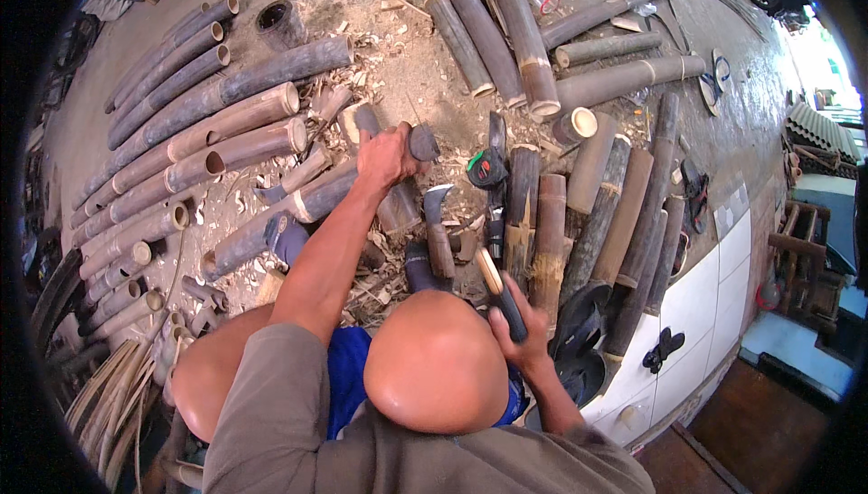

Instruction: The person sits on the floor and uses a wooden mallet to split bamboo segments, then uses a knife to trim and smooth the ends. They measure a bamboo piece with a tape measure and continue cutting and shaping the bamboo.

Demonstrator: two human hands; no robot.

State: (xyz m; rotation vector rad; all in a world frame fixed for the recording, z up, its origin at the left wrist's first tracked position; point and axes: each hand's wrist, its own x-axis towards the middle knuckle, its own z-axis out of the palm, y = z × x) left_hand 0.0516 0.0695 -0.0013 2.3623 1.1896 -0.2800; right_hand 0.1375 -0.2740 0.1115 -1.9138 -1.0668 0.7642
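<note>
I sit low among cut bamboo, my bare knees at the bottom of the view. My left hand reaches forward and is closed around a short dark bamboo section that lies on the chip-strewn ground. My right hand stays close to my right knee and grips a black-handled knife, its pale blade pointing away from me. A hooked cleaver with a wooden handle lies on the ground between my hands, untouched.
Long bamboo poles lie in rows at left, and more poles lie at the top. Short split pieces are stacked at right. A tape measure rests near them. White tiles with black sandals border the right side.
</note>
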